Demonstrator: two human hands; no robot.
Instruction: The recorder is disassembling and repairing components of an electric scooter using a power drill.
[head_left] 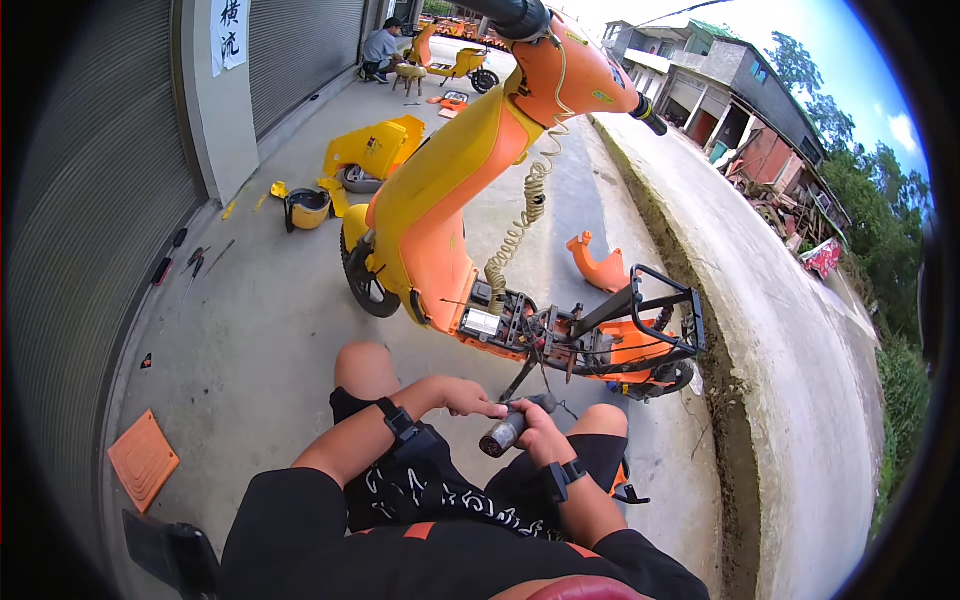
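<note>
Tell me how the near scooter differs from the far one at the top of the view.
The near scooter fills the middle of the view; the far scooter looks small. The near scooter's rear is stripped to its black frame; the far scooter's lower body shows yellow panelling. A coiled cable hangs beside the near scooter's body; on the far scooter, none can be made out. Both are orange and yellow.

Two hands (468,398), two wristbands (400,421), one stool (410,72) show.
</note>
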